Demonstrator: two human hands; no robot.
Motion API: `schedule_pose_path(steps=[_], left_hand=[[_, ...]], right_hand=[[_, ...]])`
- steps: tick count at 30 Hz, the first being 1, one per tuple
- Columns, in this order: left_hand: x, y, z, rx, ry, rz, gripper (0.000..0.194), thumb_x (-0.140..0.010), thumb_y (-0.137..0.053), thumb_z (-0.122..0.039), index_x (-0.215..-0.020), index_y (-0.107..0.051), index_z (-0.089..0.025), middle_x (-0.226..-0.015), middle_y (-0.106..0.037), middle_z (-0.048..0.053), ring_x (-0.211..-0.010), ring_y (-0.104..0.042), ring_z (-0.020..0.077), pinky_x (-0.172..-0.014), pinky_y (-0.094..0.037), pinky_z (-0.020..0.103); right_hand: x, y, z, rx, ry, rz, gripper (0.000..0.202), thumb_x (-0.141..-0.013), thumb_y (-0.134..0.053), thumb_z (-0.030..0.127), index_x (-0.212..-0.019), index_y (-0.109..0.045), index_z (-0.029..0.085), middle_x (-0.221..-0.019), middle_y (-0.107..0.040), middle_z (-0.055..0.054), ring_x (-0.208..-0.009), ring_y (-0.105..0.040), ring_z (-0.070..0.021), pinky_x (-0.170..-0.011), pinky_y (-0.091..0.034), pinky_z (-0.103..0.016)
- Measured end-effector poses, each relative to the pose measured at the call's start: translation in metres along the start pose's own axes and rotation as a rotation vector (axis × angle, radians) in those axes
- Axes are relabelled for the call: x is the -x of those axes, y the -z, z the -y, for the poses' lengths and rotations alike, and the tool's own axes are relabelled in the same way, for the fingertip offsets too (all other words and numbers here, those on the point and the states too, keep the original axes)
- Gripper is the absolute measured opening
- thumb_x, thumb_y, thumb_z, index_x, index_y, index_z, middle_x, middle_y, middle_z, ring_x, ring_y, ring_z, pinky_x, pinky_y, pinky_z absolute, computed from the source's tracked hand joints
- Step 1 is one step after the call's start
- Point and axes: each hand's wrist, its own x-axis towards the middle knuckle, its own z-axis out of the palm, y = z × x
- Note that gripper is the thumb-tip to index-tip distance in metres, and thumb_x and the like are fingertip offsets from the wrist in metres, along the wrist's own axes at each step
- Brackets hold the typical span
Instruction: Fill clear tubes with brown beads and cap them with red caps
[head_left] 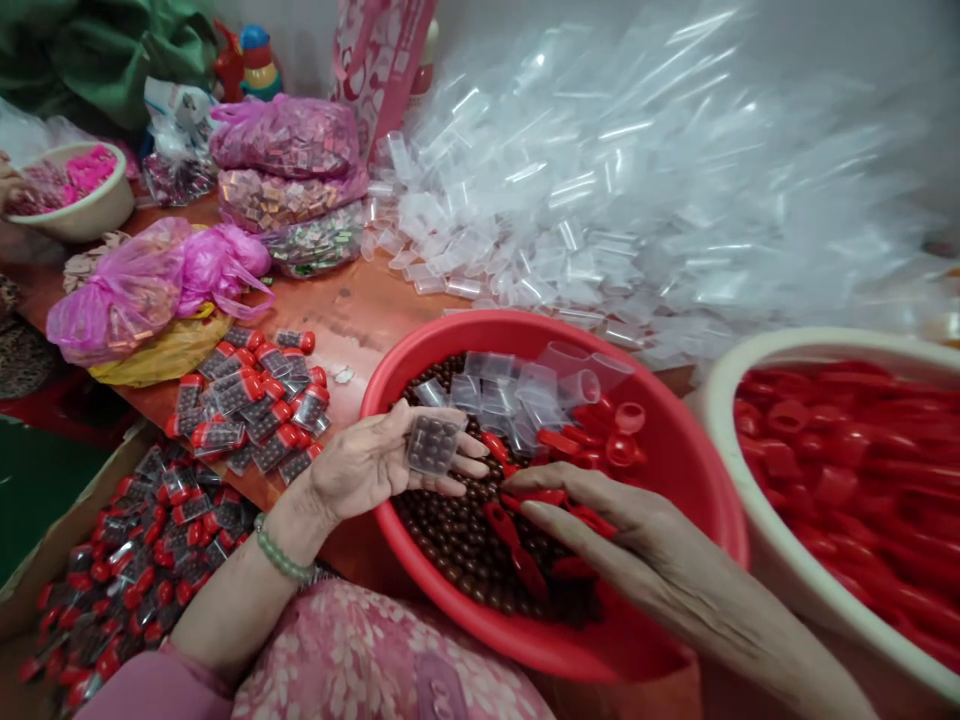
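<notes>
A small clear plastic container (433, 444) filled with brown balls rests on the fingers of my left hand (382, 450), which is palm up over the left part of a red basin (442, 625). My right hand (630, 530) is over the middle of that basin, with its thumb and fingers closed on a red plastic piece (536, 496). Beneath both hands lie many loose brown balls (450, 555). A red piece with a long handle (517, 550) lies on the balls below my right fingertips. Clear empty containers (517, 390) and more red pieces (600, 440) lie at the basin's far side.
A large heap of clear containers (525, 220) covers the back. At right stands a white tub (720, 410) of red pieces. Filled red-capped containers (255, 400) lie left, with more in a box (135, 580). Pink bags (289, 140) stand behind. Another person's hand (9, 185) touches a bowl (97, 205).
</notes>
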Motion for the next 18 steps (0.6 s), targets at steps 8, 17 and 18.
schedule_pose_path(steps=[8, 17, 18], left_hand=[[0.005, -0.013, 0.005, -0.406, -0.127, -0.116, 0.023, -0.085, -0.069, -0.030, -0.104, -0.068, -0.017, -0.087, -0.071, 0.004, -0.084, -0.068, 0.0136, -0.081, -0.055, 0.027], [-0.001, -0.012, 0.011, -0.460, -0.090, -0.111, 0.026, -0.085, -0.069, -0.030, -0.108, -0.068, -0.019, -0.096, -0.073, 0.005, -0.086, -0.068, 0.0139, -0.083, -0.054, 0.028], [-0.002, -0.012, 0.011, -0.465, -0.084, -0.117, 0.026, -0.085, -0.069, -0.030, -0.108, -0.068, -0.019, -0.096, -0.073, 0.005, -0.086, -0.068, 0.0137, -0.082, -0.053, 0.027]], right_hand=[[0.033, -0.005, -0.013, -0.019, -0.112, -0.046, 0.021, -0.091, -0.054, 0.039, -0.092, -0.069, 0.024, -0.091, -0.075, -0.006, -0.078, -0.070, -0.0221, -0.065, -0.055, -0.031], [0.022, -0.047, -0.009, 0.404, -0.192, 0.012, 0.004, -0.087, -0.056, 0.024, -0.089, -0.057, 0.020, -0.080, -0.068, -0.005, -0.069, -0.066, -0.0199, -0.059, -0.044, -0.029], [0.020, -0.049, -0.009, 0.426, -0.199, 0.029, 0.004, -0.087, -0.056, 0.021, -0.090, -0.057, 0.020, -0.081, -0.069, -0.005, -0.069, -0.066, -0.0198, -0.059, -0.043, -0.028]])
